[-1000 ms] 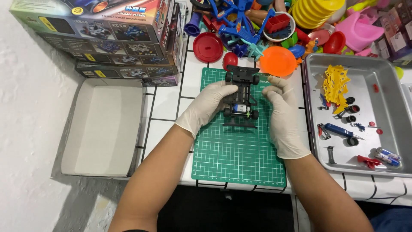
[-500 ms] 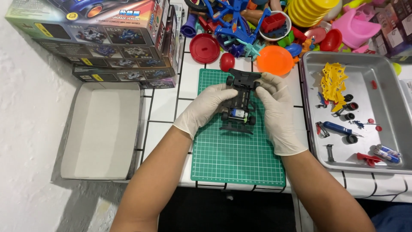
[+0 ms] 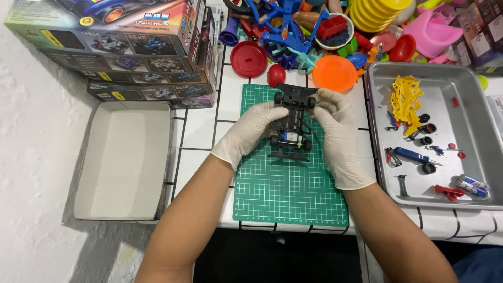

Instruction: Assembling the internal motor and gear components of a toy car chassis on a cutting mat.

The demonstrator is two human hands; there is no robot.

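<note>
Black toy car chassis [image 3: 291,121], long axis pointing away from wearer, pinched between gloved left hand [image 3: 250,132] and right hand [image 3: 335,137], over green cutting mat [image 3: 288,188].

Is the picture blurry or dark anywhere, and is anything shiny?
Head view: bright, even light and sharp all over; the metal tray shows soft glare, the toy car between the gloved left hand and right hand is clear, and it is dark under the table edge.

Head camera, looking steeply down, close over tabletop [image 3: 201,131]
</note>
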